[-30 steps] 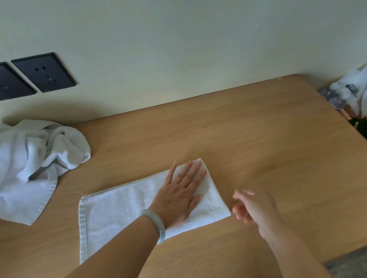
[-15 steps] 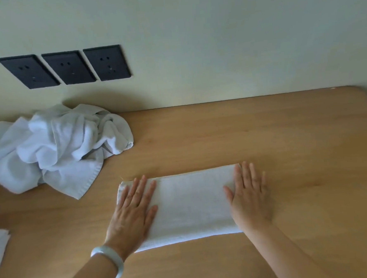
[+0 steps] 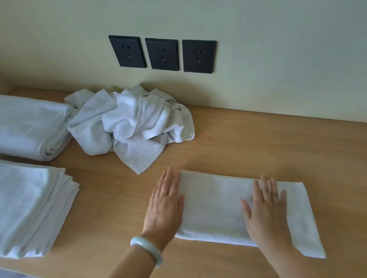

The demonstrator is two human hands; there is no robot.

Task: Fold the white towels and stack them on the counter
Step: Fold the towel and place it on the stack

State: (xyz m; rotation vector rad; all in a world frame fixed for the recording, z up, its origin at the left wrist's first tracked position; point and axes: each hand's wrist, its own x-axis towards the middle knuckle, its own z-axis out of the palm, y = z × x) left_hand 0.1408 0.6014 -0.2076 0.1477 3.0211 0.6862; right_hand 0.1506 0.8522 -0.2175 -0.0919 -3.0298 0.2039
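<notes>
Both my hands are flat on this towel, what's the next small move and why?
Probably fold the right end over onto the left: the towel lies as a long strip under your flat left hand and right hand, not yet on the folded stack nearby.

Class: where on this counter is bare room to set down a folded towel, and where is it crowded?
Free: counter right of the pile, behind the towel; also between stack and left hand. Crowded: far left, with stack, bundle and pile.

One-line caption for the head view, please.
Left hand and right hand rest flat on a folded white towel on the counter; crumpled towels and a folded stack lie to the left.
</notes>
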